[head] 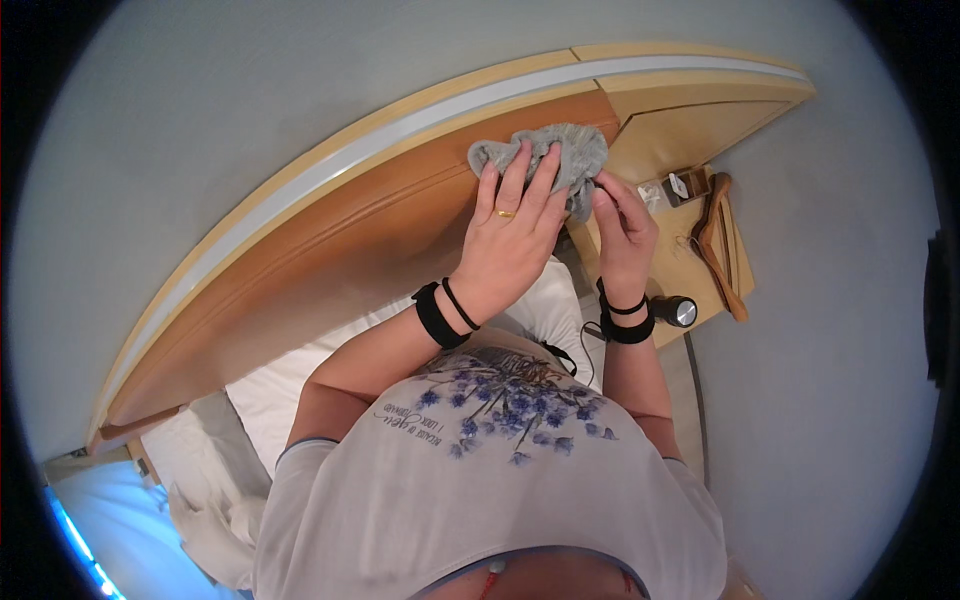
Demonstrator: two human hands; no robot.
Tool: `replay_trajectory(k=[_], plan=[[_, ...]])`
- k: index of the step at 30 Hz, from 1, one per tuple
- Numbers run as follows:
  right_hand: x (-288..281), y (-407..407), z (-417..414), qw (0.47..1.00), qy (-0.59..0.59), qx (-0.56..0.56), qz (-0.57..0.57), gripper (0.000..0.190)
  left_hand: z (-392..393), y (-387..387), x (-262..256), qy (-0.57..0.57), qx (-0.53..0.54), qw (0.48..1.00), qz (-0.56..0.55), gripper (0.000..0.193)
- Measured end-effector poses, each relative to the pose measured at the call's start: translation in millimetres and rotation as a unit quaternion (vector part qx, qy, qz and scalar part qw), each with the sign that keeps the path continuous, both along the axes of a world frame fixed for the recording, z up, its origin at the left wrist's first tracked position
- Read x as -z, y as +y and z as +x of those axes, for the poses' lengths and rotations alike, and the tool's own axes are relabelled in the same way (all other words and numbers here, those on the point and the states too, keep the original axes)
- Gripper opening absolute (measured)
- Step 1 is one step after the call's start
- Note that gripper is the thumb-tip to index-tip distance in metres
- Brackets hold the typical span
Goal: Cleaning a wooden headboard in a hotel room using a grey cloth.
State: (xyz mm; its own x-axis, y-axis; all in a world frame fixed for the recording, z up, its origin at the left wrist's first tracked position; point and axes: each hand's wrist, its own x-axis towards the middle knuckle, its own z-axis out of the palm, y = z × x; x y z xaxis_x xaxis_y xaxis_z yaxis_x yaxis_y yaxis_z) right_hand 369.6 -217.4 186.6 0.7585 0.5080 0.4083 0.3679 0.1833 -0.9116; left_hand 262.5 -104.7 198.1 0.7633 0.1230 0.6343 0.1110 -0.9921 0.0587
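Observation:
A bunched grey cloth lies against the right end of the brown padded headboard. Spread flat on the cloth is my left hand, its fingers pressing it to the headboard; a gold-coloured ring is on one finger. My right hand pinches the cloth's lower right edge between thumb and fingers. Black bands circle both wrists. Part of the cloth is hidden under the left fingers.
At right, a wooden bedside table holds wooden hangers, a small box and a black cylindrical object. White bedding lies below the headboard. A dark cable hangs near the table.

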Motion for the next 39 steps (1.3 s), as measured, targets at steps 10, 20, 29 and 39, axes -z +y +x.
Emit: replay_trajectory(k=[10,20,29,39], plan=[[3,-1,13,0.998,-0.008,0.056,0.010,0.025,29,-8,-12,0.003,0.004,1.000,0.008,0.044],[17,4,11,0.986,0.144,0.048,0.065,0.035,48,-10,-19,0.019,0.040,0.999,0.012,0.032],[32,-1,10,0.983,0.181,0.027,0.006,0.037,48,-11,-18,0.068,0.042,0.994,0.072,0.033],[38,0,-2,0.973,0.225,0.029,0.033,0.032,32,-7,-10,0.111,0.057,0.988,0.087,0.036]])
